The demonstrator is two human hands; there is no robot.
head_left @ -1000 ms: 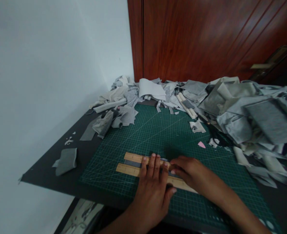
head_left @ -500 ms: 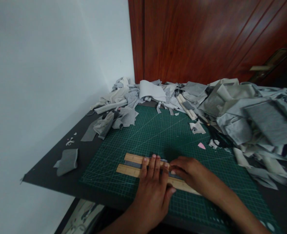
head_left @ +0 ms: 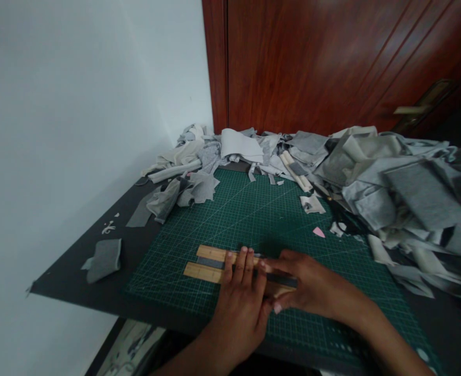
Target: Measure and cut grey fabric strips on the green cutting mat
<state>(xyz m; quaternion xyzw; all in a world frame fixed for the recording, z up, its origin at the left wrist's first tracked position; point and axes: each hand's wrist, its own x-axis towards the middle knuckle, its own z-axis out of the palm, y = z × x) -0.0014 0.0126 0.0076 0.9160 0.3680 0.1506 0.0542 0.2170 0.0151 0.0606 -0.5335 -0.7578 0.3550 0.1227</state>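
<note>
Two wooden rulers lie side by side on the green cutting mat (head_left: pixel 249 209), the far ruler (head_left: pixel 210 252) and the near ruler (head_left: pixel 202 272). Between them shows a dark grey fabric strip (head_left: pixel 210 262); how far it reaches beneath the wood is hidden. My left hand (head_left: pixel 240 303) presses flat across both rulers, its fingers stretched out. At their right end my right hand (head_left: pixel 316 284) spans the pair, index finger at the far side and thumb at the near edge, with the grey strip visible between.
Fabric scraps (head_left: pixel 199 156) are heaped along the back, and a larger pile of grey cloth (head_left: pixel 422 193) covers the right side. Black-handled scissors (head_left: pixel 345 219) lie beside it. A pink scrap (head_left: pixel 319 232) is on the mat, a folded grey piece (head_left: pixel 104 260) at left. Behind stands a wooden door (head_left: pixel 312 62).
My right hand has shifted from pinching at the far ruler to spanning both rulers, its thumb now at the near edge. My left hand stays pressed down. The view has shifted slightly.
</note>
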